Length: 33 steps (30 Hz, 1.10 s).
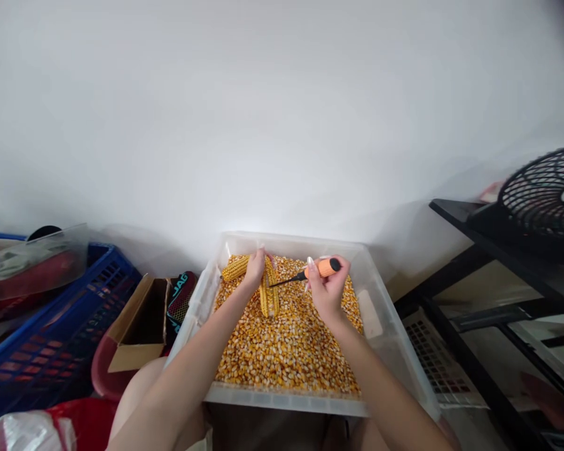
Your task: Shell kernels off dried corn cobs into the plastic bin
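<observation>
My left hand (pixel 255 268) is closed around the upper part of a yellow corn cob (pixel 269 294), which points down toward me over the loose kernels. Another corn cob (pixel 235 268) lies just left of that hand. In my right hand (pixel 328 285) is a screwdriver (pixel 320 269) with an orange and black handle. Its thin dark shaft points left, and the tip is at the held cob's right side; whether it touches the rows cannot be made out. Under both hands, a clear plastic bin (pixel 395 351) holds a thick layer of corn kernels (pixel 286 351).
At left stand a blue plastic crate (pixel 70 313), an open cardboard box (pixel 143 319) and a reddish basin (pixel 106 369). A black rack (pixel 474 313) at right carries a black fan (pixel 545 194). A white wall (pixel 282 125) rises behind the bin.
</observation>
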Available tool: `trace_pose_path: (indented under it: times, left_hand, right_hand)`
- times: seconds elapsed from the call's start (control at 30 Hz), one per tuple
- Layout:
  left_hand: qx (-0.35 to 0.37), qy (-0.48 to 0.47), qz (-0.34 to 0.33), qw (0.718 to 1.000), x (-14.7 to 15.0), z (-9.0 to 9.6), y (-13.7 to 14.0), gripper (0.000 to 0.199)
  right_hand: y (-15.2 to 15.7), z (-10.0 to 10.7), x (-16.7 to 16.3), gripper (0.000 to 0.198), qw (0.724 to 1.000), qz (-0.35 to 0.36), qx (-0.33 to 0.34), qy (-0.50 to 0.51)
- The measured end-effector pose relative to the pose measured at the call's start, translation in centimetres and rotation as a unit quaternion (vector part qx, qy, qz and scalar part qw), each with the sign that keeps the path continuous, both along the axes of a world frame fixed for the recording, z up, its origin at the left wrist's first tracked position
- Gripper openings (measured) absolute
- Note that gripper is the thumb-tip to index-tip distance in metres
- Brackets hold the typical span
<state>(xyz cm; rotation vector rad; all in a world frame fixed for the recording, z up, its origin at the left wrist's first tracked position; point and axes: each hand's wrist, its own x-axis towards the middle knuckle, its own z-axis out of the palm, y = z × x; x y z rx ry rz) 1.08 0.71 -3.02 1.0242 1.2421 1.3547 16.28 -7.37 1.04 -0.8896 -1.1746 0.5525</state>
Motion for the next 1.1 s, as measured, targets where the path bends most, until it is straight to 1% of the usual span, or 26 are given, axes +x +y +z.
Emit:
trace_pose_path:
  times: [0.07, 0.17, 0.3, 0.37, 0.5, 0.63, 0.7, 0.8, 0.87, 0.93, 1.0, 1.1]
  left_hand:
    - [-0.008, 0.009, -0.005, 1.0, 0.1, 0.3, -0.1, 0.049]
    - [-0.017, 0.021, -0.008, 1.0, 0.2, 0.7, -0.3, 0.048]
    - [0.0, 0.029, -0.007, 1.0, 0.6, 1.0, -0.5, 0.048]
    - [0.012, 0.041, -0.021, 0.999, 0.8, 1.2, -0.6, 0.049]
    - [0.034, 0.062, -0.057, 0.996, 1.3, 1.6, -0.8, 0.047]
    - [0.009, 0.01, -0.154, 0.988, 2.0, 1.7, -1.6, 0.039]
    - [0.002, -0.003, -0.174, 0.985, 2.5, 1.7, -2.1, 0.034]
    - [0.018, -0.015, -0.153, 0.988, 3.5, 1.4, -3.0, 0.034]
    - [0.045, -0.023, -0.131, 0.99, 4.0, 1.2, -3.4, 0.037]
    - [0.066, -0.007, -0.121, 0.991, 4.4, 0.9, -3.7, 0.037]
    - [0.064, 0.024, -0.109, 0.992, 4.5, 0.5, -3.8, 0.037]
    - [0.045, 0.065, -0.075, 0.994, 4.5, 0.1, -3.9, 0.033]
  right_hand:
    - [0.0, -0.4, -0.2, 0.034, 1.0, 0.014, 0.006, -0.014]
    - [0.1, -1.0, -0.2, 0.031, 0.999, 0.013, 0.022, -0.039]
    - [0.0, -1.5, -0.1, 0.031, 0.992, 0.023, 0.087, -0.088]
    - [-0.1, -1.5, -0.1, 0.031, 0.987, 0.036, 0.102, -0.119]
    - [0.0, -0.7, -0.3, 0.031, 0.98, 0.054, 0.079, -0.173]
    - [1.2, 0.9, -0.6, 0.03, 0.977, 0.069, 0.059, -0.195]
    - [1.9, 1.4, -0.7, 0.031, 0.977, 0.076, 0.046, -0.196]
    - [2.7, 1.6, -0.7, 0.033, 0.978, 0.073, 0.038, -0.189]
    - [2.9, 1.4, -0.6, 0.033, 0.979, 0.064, 0.052, -0.187]
    - [2.9, 1.1, -0.5, 0.032, 0.979, 0.049, 0.076, -0.183]
    - [2.8, 0.9, -0.4, 0.031, 0.979, 0.037, 0.092, -0.176]
    - [2.8, 0.8, -0.3, 0.029, 0.98, 0.031, 0.092, -0.171]
